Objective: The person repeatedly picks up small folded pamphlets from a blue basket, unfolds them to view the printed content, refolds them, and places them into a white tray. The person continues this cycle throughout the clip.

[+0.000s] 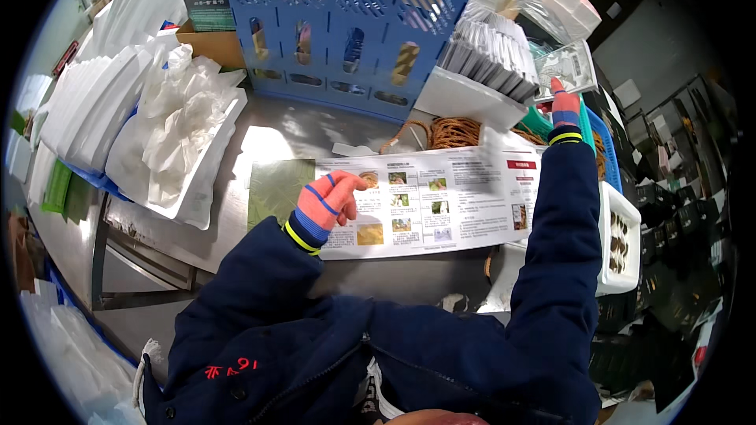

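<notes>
A long printed leaflet [465,205] with small pictures and text lies unfolded on the metal table in front of me. Over its left part is my left hand [327,201] in a pink glove with blue stripes, fingers bent but apart, nothing seen in it. My right arm stretches far to the right. At its end my right hand [564,104], gloved alike, is at the near edge of a clear plastic box [567,71] with small pale contents. Its fingers are drawn together; what they hold, if anything, is hidden.
A blue perforated rack [346,39] stands behind the leaflet. Coiled brown cord [455,134] and a stack of folded white papers [492,51] sit right of it. At left are a white bin [197,181] of crumpled plastic bags; at right, a white basket [622,240].
</notes>
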A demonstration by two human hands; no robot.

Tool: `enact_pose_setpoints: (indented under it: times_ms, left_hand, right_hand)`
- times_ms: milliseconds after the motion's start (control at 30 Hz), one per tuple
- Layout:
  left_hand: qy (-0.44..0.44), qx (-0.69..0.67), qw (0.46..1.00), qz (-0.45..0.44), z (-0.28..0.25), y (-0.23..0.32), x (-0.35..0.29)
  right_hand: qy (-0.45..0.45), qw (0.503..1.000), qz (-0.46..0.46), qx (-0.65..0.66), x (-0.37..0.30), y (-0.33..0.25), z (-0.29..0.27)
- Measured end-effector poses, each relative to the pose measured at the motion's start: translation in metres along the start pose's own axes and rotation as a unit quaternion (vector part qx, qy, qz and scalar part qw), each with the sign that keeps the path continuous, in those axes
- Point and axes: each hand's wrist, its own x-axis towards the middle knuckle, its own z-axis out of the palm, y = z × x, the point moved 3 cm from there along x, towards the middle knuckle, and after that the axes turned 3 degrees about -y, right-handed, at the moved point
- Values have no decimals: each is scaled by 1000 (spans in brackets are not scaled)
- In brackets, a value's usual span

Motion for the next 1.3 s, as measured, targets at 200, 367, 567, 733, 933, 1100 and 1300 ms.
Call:
enact_pose_setpoints:
  times_ms: [200, 367, 567, 733, 933, 1100, 1300]
  left_hand:
    - [-42, 6, 999, -18, 3, 3, -1]
    - [-65, -5, 997, -30, 6, 1, -1]
    - [-55, 4, 998, -34, 4, 2, -2]
    - [-82, -7, 996, -34, 6, 0, 1]
    - [-62, -9, 998, -29, 4, 1, -3]
    - [-74, -10, 997, -17, 5, 5, -2]
    - [-64, -12, 998, -18, 2, 3, -3]
  right_hand:
    - [-62, 998, 17, 27, 11, -5, 20]
    - [-91, 990, 94, 60, 19, 26, 23]
    - [-78, 992, 44, -86, 36, 8, 47]
    - [17, 914, -163, -372, 68, 73, 21]
    - [-66, 637, -380, -667, 27, 56, 37]
    - [-191, 593, -303, -721, 44, 45, 35]
    - [-107, 986, 73, -109, 31, -14, 18]
